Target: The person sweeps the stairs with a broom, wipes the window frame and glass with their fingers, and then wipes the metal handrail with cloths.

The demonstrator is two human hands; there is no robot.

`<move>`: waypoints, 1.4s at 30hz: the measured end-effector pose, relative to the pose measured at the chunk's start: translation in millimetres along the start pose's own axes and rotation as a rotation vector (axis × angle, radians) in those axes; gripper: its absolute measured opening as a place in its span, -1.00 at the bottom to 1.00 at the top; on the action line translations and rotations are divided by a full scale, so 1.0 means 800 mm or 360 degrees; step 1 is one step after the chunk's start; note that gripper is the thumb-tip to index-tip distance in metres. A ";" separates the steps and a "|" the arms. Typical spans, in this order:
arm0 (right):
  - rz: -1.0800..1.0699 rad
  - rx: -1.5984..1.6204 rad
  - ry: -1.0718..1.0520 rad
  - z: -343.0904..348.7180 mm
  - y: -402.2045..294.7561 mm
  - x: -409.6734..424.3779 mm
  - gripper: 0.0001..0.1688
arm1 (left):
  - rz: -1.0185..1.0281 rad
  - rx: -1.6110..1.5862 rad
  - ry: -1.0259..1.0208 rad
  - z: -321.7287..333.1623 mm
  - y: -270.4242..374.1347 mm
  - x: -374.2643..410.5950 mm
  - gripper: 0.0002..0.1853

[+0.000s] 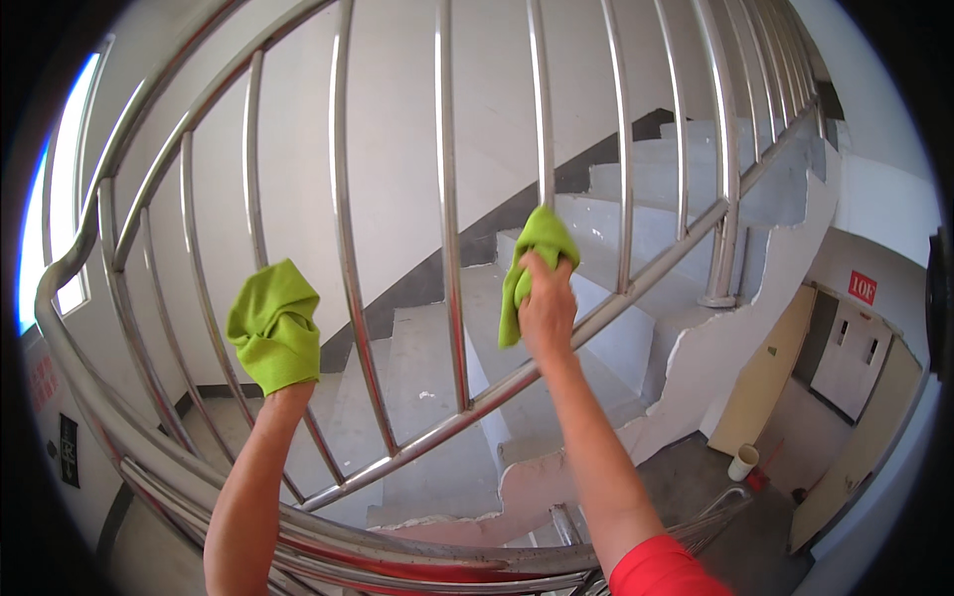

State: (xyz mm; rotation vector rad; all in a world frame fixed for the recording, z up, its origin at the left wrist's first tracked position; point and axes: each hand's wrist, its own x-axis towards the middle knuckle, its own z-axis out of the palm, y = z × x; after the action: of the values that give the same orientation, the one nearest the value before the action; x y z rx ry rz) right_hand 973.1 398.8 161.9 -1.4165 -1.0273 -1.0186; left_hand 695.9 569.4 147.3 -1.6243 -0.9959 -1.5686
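My right hand (549, 305) grips a green cloth (542, 235), which is wrapped around the lower part of a steel baluster (542, 112) on the stair railing. A second green cloth (274, 328) covers my left hand (291, 393) almost to the wrist. It lies against another upright bar (254, 164), whose middle stretch is hidden behind it. My left fingers are concealed under the fabric. Both cloths are bunched and folded. The bars meet a sloping steel bottom rail (492, 398) below my hands.
A thick curved handrail (417, 547) crosses close in front of me. Grey concrete steps (440, 357) climb to the right behind the bars. The stair side has a rough plaster edge (674, 357). Lower right are a pale bucket (743, 462), a red dustpan-like object (757, 479) and an open door (762, 372).
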 end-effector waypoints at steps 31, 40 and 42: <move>-0.0568 0.0631 0.0130 -0.015 -0.076 0.013 -0.20 | -0.0631 -0.1027 -0.1266 -0.105 0.026 -0.063 -0.64; -0.0775 0.1676 -0.1067 -0.046 -0.175 -0.219 -0.26 | -0.0875 -0.0513 0.0363 -0.241 -0.168 -0.115 -0.71; -0.1111 0.1614 -0.1359 -0.052 -0.211 -0.241 -0.41 | -0.0961 -0.0285 0.0682 -0.327 -0.231 -0.113 -0.69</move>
State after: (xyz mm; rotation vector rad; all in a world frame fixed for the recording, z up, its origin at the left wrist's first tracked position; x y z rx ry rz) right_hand 757.2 357.5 23.2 -0.5656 -2.3361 -0.1338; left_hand 406.7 426.2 64.7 -1.0541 -1.1889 -2.3416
